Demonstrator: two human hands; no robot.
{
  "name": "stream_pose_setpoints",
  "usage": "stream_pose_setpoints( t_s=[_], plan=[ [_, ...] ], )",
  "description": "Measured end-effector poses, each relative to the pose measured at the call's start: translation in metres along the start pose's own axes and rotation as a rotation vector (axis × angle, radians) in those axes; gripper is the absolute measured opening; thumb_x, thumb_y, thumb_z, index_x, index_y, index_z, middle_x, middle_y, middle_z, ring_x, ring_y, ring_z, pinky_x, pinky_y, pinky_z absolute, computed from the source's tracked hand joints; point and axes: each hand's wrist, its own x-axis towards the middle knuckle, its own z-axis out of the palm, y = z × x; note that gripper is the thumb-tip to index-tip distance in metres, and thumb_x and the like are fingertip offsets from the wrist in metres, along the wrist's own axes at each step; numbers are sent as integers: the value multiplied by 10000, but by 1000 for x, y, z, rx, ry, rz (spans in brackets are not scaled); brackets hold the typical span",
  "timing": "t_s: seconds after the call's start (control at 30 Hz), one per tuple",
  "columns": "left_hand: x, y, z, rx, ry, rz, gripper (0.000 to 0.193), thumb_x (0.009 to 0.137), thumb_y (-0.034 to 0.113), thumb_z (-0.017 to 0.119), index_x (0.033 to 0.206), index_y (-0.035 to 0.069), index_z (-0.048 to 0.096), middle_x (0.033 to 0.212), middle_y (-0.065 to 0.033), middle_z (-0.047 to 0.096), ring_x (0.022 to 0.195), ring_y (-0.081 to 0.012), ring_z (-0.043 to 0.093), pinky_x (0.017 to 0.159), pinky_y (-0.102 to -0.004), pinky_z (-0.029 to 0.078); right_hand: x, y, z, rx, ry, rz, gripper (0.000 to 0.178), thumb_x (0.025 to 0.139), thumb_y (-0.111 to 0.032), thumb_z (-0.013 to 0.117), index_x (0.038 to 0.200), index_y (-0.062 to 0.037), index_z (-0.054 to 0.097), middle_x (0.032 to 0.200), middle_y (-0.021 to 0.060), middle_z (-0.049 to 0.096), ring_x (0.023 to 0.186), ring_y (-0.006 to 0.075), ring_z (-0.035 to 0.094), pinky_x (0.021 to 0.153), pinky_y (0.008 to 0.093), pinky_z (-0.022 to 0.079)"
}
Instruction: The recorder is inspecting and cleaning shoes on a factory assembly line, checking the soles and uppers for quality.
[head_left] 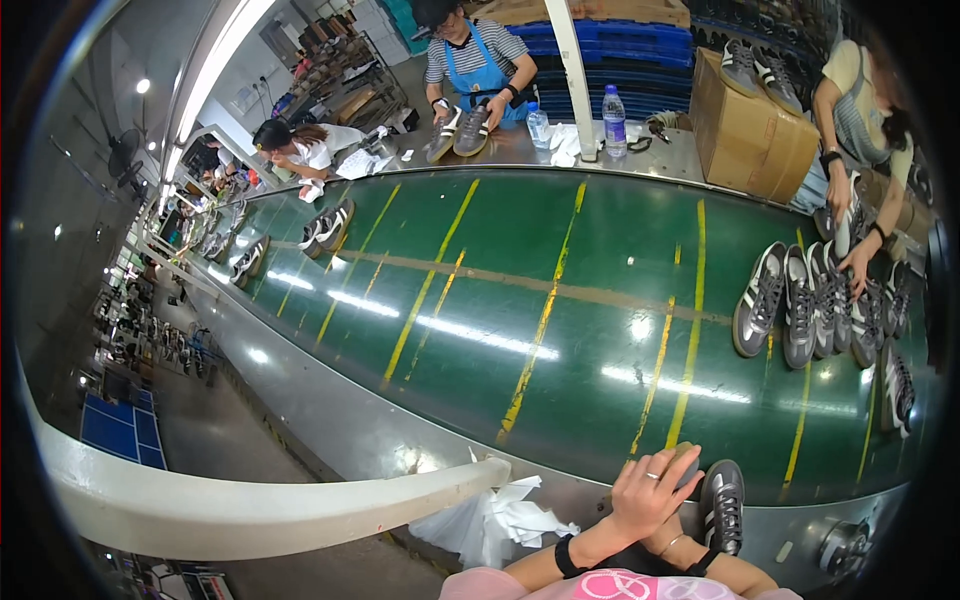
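Note:
At the near edge of the green conveyor belt, my left hand (645,492) is closed on a dark grey shoe (687,466). Only a rounded part of that shoe shows past the fingers. My right hand (664,538) is below and behind the left one, with its fingers hidden, so its grip cannot be made out. Just right of my hands, a second dark grey shoe (723,505) with pale side stripes stands on the metal rim, its laces facing up.
Several similar shoes (797,305) crowd the belt (480,300) at right, under a co-worker's hands (855,262). Across the belt, another person holds two shoes (472,132). A cardboard box (750,130) and bottles (614,122) stand there. A white post (250,505) and plastic bag (490,525) are at near left.

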Motion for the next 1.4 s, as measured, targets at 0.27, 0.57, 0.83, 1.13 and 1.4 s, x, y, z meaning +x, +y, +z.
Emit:
stream_pose_setpoints(
  t_s=[0.27,0.57,0.83,1.13,1.4],
  plan=[
    [-3,8,2,20,29,-13,422,711,293,839,1106,200,721,930,6,638,719,-158,630,584,-284,464,-13,12,9,43,205,-7,173,791,-217,590,870,-132,718,776,142,696,650,343,685,546,478,525],
    [-9,11,3,37,23,-9,382,786,334,762,1149,226,709,926,11,630,694,-150,591,592,-283,441,-23,2,-25,-108,-763,362,439,892,-223,592,1298,-61,555,1275,234,561,1144,391,575,927,516,463],
    [-8,28,15,27,50,41,405,734,302,814,1112,200,712,918,15,632,672,-153,590,562,-286,432,1,26,21,-197,573,-160,141,758,-175,636,848,-92,707,907,191,687,580,365,652,510,506,505],
    [-13,31,7,5,75,-11,440,703,276,839,1113,192,704,907,2,617,695,-171,610,585,-304,465,-63,31,-16,10,-56,157,153,780,-101,616,900,-48,695,794,233,661,692,381,653,630,472,534],
    [-12,31,14,48,96,-62,432,689,274,847,1088,190,706,919,-2,607,718,-193,613,610,-320,468,-71,32,-15,36,13,142,171,754,-101,645,910,-68,705,854,243,651,714,412,636,621,511,518]
  ],
)
